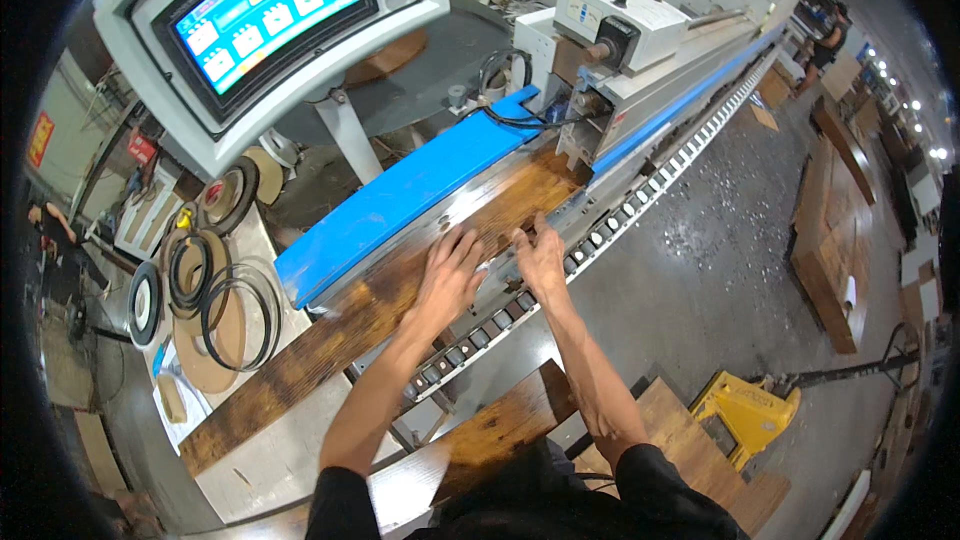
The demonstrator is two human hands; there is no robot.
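A long brown wood-grain board (335,340) lies along the machine's infeed, its far end at the machine head. My left hand (450,275) rests on top of the board, fingers stretched out and lying flat. At the board's right edge is my right hand (542,260), with its fingers bent and pinched on that edge. Its fingertips are partly hidden. A blue guide fence (410,195) runs along the board's left side. The white machine head (620,25) with a dial unit stands just past the board's far end.
A control panel with lit screen (265,10) hangs at upper left. Rolls of edge strip (235,315) lie on the left table. A roller track (610,225) runs along the machine. More boards (490,440) sit below, near a yellow pallet jack (745,415). Other people stand far off.
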